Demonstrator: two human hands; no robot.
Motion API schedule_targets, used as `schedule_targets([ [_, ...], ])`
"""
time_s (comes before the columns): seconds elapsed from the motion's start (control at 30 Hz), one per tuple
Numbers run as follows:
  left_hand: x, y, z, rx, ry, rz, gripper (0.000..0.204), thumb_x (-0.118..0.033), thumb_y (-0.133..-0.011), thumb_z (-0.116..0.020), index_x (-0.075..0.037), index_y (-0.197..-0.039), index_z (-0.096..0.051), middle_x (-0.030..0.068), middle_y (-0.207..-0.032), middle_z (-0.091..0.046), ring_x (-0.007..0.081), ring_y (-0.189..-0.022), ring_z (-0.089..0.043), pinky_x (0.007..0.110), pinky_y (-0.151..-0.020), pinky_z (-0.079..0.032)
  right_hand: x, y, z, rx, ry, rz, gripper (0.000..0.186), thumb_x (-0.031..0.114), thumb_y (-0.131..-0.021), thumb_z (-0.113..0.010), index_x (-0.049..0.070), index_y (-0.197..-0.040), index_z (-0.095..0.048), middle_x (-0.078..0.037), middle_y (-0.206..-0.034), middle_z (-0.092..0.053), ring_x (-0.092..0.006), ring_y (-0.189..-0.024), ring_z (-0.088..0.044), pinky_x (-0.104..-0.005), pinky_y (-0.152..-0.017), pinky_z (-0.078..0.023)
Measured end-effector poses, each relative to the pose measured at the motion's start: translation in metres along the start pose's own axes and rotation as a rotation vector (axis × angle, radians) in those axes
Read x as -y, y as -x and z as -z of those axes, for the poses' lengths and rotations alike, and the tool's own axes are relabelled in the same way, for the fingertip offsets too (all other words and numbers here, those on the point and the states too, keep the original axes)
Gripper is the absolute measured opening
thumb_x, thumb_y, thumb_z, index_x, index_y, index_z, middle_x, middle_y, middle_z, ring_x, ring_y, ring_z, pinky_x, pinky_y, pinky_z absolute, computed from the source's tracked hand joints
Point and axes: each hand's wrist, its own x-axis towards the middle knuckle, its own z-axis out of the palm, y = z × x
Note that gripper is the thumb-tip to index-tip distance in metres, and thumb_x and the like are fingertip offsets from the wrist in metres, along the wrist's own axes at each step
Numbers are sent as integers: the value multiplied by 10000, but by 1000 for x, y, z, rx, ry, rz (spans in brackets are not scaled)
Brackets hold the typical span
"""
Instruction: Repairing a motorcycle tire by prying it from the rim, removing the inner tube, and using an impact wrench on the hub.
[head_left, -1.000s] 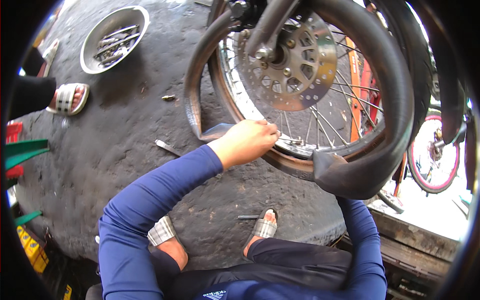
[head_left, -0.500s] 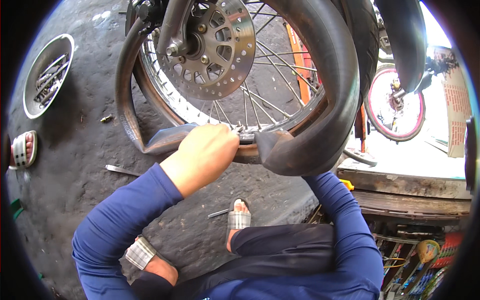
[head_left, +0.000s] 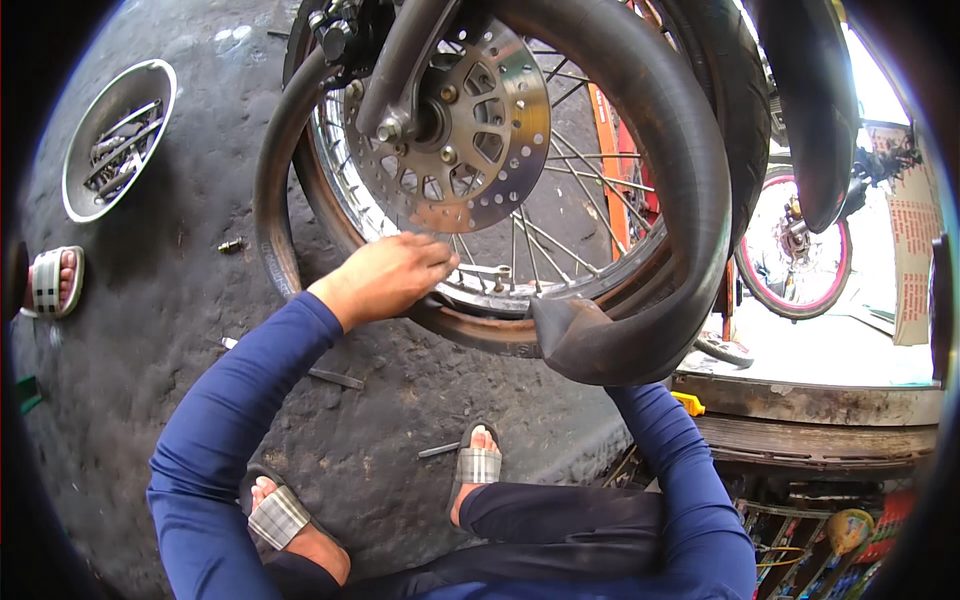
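A motorcycle front wheel [head_left: 535, 272] has a perforated brake disc [head_left: 495, 165], a fork [head_left: 410, 70] and spokes. Black inner tube [head_left: 680, 140] loops loosely around it, with a bulky folded part at lower right. My left hand [head_left: 385, 275] is at the rim's lower left, fingers curled beside a small silver metal piece [head_left: 488, 271]; whether it grips that piece is unclear. My right hand is hidden behind the folded tube, with just its blue sleeve [head_left: 670, 450] showing. Loose metal bars [head_left: 335, 378] lie on the floor below the wheel.
A metal bowl of tools [head_left: 150, 90] stands at left, near another person's sandalled foot [head_left: 55, 282]. My feet [head_left: 478, 465] are below the wheel. At right are a ledge [head_left: 800, 398], a bicycle wheel with pink rim [head_left: 815, 297] and a cardboard sheet [head_left: 905, 280].
Since half a second ago my left hand has moved up and slightly left, away from the folded tube. The view has shifted, so the wheel appears a little lower and further right.
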Motion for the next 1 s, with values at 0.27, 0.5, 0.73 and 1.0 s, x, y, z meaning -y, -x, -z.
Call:
schedule_targets([
  [0.27,-17,-11,-8,16,117,62,371,-60,-797,-553,34,-1156,-571,113,-963,-584,268,-920,-617,353,-812,-515,-19,15,-8,162,-105,-68,165,88,-928,-427,27,-1030,-542,-198,-939,-580,-307,-939,-602,-361,-808,-471],
  [0.5,-11,8,3,29,59,126,396,-66,-770,-574,33,-1153,-564,106,-994,-584,266,-923,-607,358,-814,-509,-33,34,-26,124,-317,-50,176,95,-938,-429,28,-1055,-541,-194,-963,-580,-296,-965,-594,-354,-835,-463],
  [0.73,-10,9,6,148,116,72,390,-55,-765,-568,32,-1145,-565,105,-994,-587,270,-944,-610,360,-824,-505,-36,27,-43,105,-550,-88,188,102,-947,-430,29,-1080,-540,-190,-987,-581,-284,-992,-586,-347,-861,-455],
  [1.0,-91,-53,61,335,191,350,91,-62,-726,-618,21,-755,-641,189,-803,-625,322,-722,-673,424,-626,-551,-39,27,-61,49,-828,-152,202,109,-957,-431,30,-1109,-538,-186,-1014,-581,-271,-1023,-577,-340,-890,-446],
])
